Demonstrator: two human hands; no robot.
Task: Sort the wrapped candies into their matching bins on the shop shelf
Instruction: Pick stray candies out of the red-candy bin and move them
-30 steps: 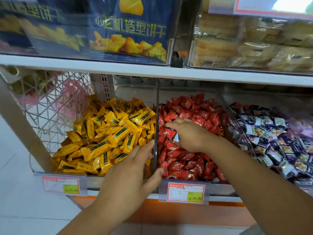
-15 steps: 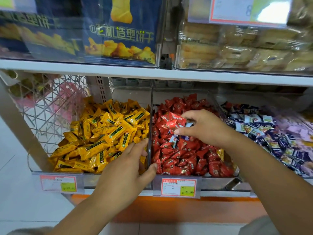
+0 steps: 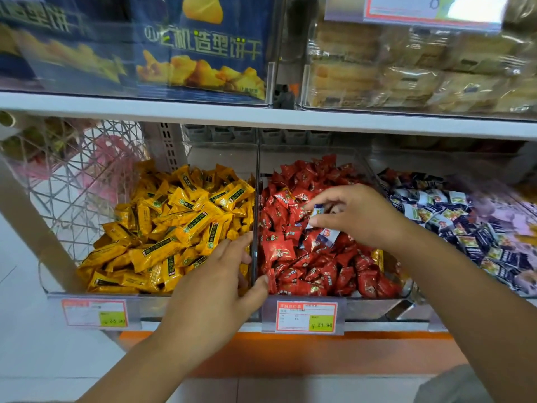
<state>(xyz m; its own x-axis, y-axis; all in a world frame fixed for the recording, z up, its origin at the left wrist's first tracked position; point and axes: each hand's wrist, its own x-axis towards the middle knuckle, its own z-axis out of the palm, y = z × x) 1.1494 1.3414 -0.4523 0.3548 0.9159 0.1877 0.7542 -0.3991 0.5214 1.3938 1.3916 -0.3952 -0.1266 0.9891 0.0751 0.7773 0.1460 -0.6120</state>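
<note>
Three clear bins sit side by side on the lower shelf: yellow candies (image 3: 180, 225) on the left, red candies (image 3: 308, 266) in the middle, blue-and-white candies (image 3: 453, 222) on the right. My right hand (image 3: 357, 216) hovers over the red bin and pinches a blue-and-white wrapped candy (image 3: 318, 212) between thumb and fingers. Another blue-and-white candy (image 3: 328, 237) lies among the red ones just below it. My left hand (image 3: 220, 280) rests on the clear divider (image 3: 255, 199) between the yellow and red bins, fingers straight on the yellow side, thumb on the red side.
The white upper shelf (image 3: 261, 114) hangs low over the bins, carrying blue biscuit boxes (image 3: 200, 50) and clear boxes of pastries (image 3: 421, 68). Price tags (image 3: 306, 317) line the front rail. A white wire basket (image 3: 69, 175) stands at the left.
My right hand has risen out of the red candies with a blue-and-white candy pinched in its fingers. My left hand has stayed on the divider.
</note>
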